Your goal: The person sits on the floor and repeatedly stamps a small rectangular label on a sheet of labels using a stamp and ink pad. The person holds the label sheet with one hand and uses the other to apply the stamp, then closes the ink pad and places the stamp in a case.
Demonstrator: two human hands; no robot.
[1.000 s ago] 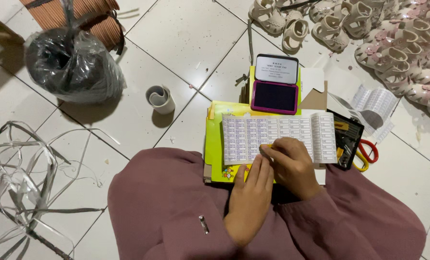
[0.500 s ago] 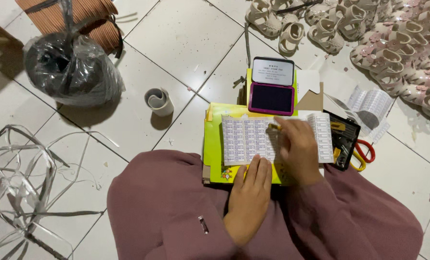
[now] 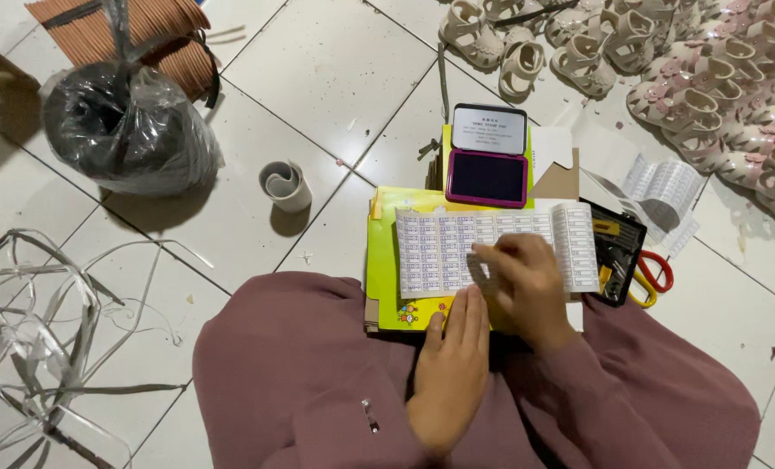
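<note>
- Tangled grey strapping [image 3: 31, 347]: lies loose on the tiled floor [image 3: 335, 69] at the far left.
- Clear plastic bag [image 3: 127, 130]: holds a dark coiled material; sits at upper left, in front of a brown corrugated roll [image 3: 144, 26].
- Small tape roll [image 3: 285, 184]: stands on the floor, apart from the bag and from the yellow book.
- Yellow book [image 3: 379, 260]: rests against the person's lap and carries the label sheet.
- Left hand [image 3: 452, 373]: lies flat, palm down, fingers extended and together; the fingertips press the lower edge of the label sheet. Nothing is enclosed in this grip.
- Label sheet [image 3: 439, 247]: white, printed in rows of small stickers, spread across the yellow book directly ahead of the person.
- Right hand [image 3: 522, 282]: rests on top of the sheet right of centre, fingers curled with the tips pinched together on the sheet surface. Whether a single sticker sits between the tips cannot be told.
- Ink pad [image 3: 488, 158]: magenta case, lid open, just behind the sheet.
- Black case [image 3: 617, 247]: touches the sheet's right edge; red-and-yellow scissors [image 3: 652, 276] lie just beside it.
- Small sandals [image 3: 709, 78]: pale pairs heaped across the upper right.
</note>
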